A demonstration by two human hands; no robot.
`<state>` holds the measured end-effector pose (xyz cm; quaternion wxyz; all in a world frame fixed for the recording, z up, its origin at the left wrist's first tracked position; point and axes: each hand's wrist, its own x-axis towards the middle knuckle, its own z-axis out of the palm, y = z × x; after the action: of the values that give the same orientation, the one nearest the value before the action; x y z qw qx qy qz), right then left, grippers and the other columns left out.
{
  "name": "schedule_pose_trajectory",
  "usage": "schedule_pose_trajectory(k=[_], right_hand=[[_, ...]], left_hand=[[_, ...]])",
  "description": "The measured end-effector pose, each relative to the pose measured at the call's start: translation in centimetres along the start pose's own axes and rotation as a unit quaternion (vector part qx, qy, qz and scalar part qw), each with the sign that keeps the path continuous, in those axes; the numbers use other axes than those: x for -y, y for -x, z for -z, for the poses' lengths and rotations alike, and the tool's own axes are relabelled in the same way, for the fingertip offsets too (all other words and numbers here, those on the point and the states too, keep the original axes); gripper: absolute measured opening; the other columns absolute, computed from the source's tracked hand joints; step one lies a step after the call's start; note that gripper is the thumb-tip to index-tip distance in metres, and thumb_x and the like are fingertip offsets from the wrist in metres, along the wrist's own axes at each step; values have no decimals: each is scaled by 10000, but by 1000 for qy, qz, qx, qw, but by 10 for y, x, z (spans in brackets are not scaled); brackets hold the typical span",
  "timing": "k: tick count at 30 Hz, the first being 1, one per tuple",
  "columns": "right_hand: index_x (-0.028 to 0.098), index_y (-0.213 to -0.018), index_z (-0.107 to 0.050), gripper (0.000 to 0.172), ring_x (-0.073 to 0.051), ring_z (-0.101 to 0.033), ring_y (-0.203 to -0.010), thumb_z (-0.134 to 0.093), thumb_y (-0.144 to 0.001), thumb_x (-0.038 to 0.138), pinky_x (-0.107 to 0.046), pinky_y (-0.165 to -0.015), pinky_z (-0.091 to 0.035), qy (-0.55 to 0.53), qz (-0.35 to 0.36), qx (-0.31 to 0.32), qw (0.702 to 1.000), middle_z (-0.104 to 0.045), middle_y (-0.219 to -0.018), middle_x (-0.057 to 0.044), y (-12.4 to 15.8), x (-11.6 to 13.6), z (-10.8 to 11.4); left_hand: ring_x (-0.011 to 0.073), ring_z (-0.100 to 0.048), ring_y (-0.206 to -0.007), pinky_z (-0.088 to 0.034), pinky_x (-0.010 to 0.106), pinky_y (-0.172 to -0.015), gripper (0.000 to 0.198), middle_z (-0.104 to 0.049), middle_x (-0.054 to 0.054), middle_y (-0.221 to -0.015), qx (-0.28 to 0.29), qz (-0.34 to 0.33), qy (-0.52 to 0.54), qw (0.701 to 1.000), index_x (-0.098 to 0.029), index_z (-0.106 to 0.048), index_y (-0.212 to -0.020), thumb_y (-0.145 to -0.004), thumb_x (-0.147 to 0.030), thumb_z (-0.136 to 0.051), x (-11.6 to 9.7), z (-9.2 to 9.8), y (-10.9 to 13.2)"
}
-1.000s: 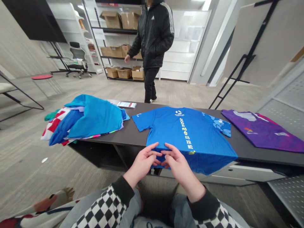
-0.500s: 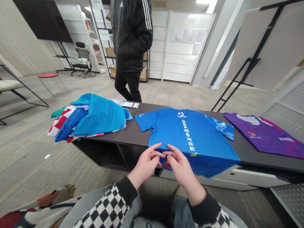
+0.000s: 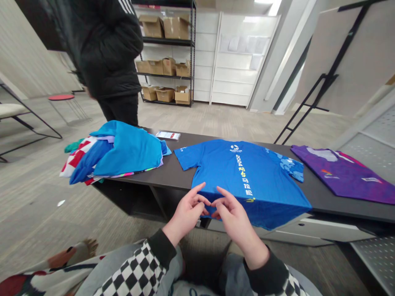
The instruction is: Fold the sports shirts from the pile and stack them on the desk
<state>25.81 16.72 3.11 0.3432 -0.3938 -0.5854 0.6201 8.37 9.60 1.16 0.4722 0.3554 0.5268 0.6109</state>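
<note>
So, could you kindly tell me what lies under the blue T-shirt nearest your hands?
The blue T-shirt lies on a dark tabletop; anything directly beneath it is covered from view.

Black metal shelving rack [image 3: 166,41] held cardboard boxes [image 3: 164,94] on three tiers before white panelled wall [image 3: 234,61]. Grey carpet [image 3: 197,119] covered floor. Red-topped side table [image 3: 61,97] stood at left; large beige boards [image 3: 328,53] on black frames [image 3: 311,98] stood at right. Ceiling light [image 3: 265,1] shone overhead.

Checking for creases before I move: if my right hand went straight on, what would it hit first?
Probably the blue T-shirt just past your right hand, though depth is unclear and your left hand lies close by.
</note>
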Motion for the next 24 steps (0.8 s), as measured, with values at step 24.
schedule_pose_trajectory(k=[24], right_hand=[[285,-1878,-199,914,-143,-695,-728,-601,-1057,267,-324,-734,-573,192,53,122,972,-785,-1362,-90,12,-1,3]], left_hand=[[229,-819,-992,-569,347,-869,877,-838,55,-1238,46,-107,-479,870,-283,-221,-1882,-1055,-201,-502,5,8,9]])
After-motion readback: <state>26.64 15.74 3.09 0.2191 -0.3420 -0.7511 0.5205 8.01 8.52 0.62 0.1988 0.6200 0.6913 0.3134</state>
